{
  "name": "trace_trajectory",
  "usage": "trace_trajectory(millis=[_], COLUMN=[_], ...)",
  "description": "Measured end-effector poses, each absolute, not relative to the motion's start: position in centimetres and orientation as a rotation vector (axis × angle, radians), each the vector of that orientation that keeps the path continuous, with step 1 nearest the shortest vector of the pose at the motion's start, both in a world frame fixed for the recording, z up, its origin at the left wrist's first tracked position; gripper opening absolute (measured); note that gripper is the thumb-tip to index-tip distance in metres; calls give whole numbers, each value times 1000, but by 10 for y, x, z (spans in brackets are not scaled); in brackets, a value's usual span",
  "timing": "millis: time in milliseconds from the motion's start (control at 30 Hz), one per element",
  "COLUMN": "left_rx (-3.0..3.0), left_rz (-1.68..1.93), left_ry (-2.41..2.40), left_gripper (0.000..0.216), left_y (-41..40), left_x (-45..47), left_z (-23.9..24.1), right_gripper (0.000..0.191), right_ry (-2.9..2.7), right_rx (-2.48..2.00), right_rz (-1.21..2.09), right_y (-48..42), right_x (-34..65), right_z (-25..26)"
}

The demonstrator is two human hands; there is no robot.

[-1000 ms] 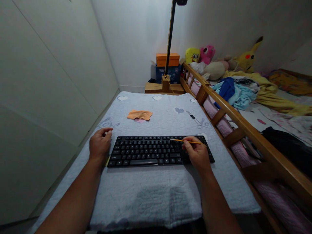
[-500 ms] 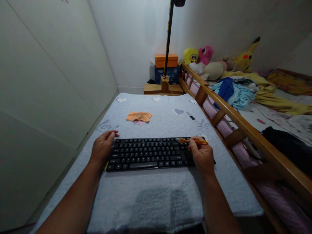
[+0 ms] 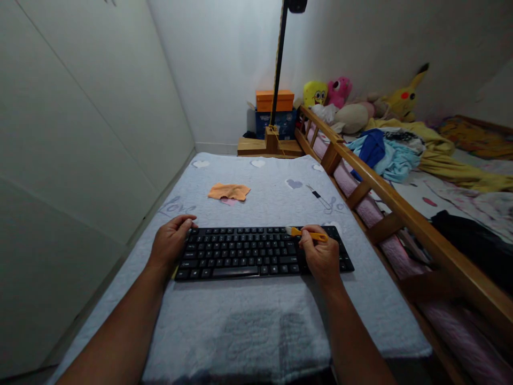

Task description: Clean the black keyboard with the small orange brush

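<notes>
With the thumb and fingers of my right hand (image 3: 320, 258) I am pinching the yellow brush (image 3: 297, 232) by its handle, and its pale bristles are pointing leftward at the top rows of the black keyboard (image 3: 240, 255), right of its middle; whether they are quite touching the keys, I cannot tell. The keyboard is lying flat on the quilted cover (image 3: 240, 307) in front of me. As I am judging it, good brushing here is asking for a low handle, a light pinch and short strokes along the gaps, so the bristle tips are reaching in rather than splaying on the caps. My right forearm is slanting in from the lower right, the hand covering part of the number-pad end. My left hand (image 3: 170, 243) is resting against the keyboard's left end, thumb and forefinger close together near the far corner, though whether they are gripping it I cannot tell.
</notes>
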State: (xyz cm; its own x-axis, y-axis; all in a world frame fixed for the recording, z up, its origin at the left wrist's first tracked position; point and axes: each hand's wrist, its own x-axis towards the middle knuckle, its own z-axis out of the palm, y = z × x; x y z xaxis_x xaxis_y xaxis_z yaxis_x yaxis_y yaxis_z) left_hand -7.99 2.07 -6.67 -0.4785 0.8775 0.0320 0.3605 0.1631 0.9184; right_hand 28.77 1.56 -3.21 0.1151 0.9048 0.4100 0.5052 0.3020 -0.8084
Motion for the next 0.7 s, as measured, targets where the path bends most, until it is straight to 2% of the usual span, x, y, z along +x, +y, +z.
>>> trace_trajectory(millis=[700], left_rx=[1187], left_rz=[1271], left_ry=[1958], left_gripper=[35], left_y=[20], left_x=[-78], left_z=[-63], right_gripper=[36], right_ry=[-1486], right_rx=[-1418], right_rz=[414], right_y=[18], right_x=[305], right_z=[-40])
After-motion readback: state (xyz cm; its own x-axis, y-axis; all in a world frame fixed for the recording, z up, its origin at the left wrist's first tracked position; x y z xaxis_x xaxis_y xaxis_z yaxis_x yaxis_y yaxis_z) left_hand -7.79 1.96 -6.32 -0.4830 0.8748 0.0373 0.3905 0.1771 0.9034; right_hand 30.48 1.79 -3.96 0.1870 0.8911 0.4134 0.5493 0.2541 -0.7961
